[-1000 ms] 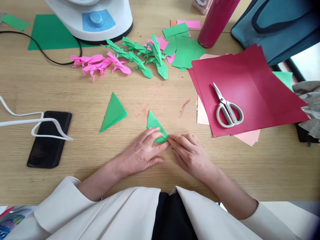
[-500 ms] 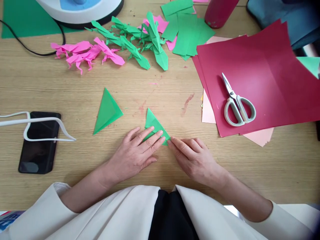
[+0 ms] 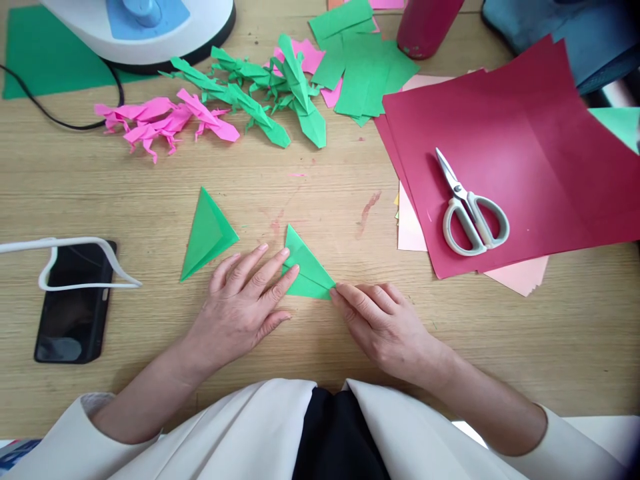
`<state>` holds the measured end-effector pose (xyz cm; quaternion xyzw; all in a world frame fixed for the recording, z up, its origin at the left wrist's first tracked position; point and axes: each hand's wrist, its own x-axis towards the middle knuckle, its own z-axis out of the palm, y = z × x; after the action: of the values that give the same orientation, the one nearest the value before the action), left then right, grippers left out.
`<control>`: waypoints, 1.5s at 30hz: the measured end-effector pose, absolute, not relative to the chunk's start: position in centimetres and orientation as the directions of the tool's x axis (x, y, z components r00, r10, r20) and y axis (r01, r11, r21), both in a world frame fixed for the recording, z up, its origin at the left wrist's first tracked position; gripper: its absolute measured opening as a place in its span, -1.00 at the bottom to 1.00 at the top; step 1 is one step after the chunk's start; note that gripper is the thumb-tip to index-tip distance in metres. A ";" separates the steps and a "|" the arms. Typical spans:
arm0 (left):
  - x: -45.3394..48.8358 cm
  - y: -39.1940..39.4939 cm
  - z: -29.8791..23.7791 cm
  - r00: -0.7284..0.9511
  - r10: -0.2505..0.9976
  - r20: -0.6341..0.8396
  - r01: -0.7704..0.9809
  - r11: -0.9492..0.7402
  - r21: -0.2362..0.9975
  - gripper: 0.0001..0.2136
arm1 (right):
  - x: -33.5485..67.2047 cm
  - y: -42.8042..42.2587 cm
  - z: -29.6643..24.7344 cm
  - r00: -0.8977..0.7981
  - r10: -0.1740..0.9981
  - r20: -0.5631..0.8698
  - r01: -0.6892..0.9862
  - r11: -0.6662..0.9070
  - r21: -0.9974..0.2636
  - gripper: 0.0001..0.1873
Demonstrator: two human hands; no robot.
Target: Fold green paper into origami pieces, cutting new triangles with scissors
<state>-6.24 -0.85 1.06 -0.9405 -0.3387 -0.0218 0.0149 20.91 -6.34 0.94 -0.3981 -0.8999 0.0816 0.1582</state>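
Note:
A folded green paper triangle [image 3: 309,272] lies flat on the table between my hands, with a crease running toward its right corner. My right hand [image 3: 387,323] pinches that right corner between thumb and index finger. On the left edge of the paper rest the fingertips of my left hand [image 3: 247,300], its fingers spread and palm down. A second folded green paper triangle [image 3: 206,237] lies just beyond my left hand, untouched.
Folded pink paper figures [image 3: 163,120] and green ones [image 3: 267,90] lie at the back, beside green paper strips [image 3: 363,70]. Scissors [image 3: 467,207] rest on dark red sheets [image 3: 505,140] at the right. A black phone [image 3: 75,310] lies at left under a white strap [image 3: 95,243].
My left hand has slid left across the paper, uncovering more of the triangle. The right hand keeps its pinch on the corner. The whole view has shifted slightly.

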 end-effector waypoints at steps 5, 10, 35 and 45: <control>-6.4 -0.9 0.8 0.734 0.677 0.046 0.676 -0.736 0.040 -0.44 | 20.8 -6.4 0.8 -0.618 0.749 0.238 0.695 0.663 -0.280 -0.62; -6.5 -1.1 0.4 0.714 0.699 0.027 0.694 -0.713 0.097 -0.42 | 20.7 -6.5 0.7 -0.625 0.744 0.237 0.699 0.668 -0.256 -0.62; -5.2 -2.1 0.2 0.712 0.695 0.103 0.683 -0.719 0.129 -0.49 | 20.9 -6.9 0.0 -0.532 0.818 0.221 0.783 0.574 -0.238 -0.61; -3.3 -1.4 0.2 0.657 0.745 0.115 0.723 -0.666 0.183 -0.59 | 20.8 -6.6 0.5 -0.521 0.826 0.218 0.771 0.564 -0.296 -0.66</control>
<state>-3.33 -1.42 0.17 -0.9082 -0.4043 -0.0902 -0.0605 20.81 -6.57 0.47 -0.4597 -0.8682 0.0812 0.1683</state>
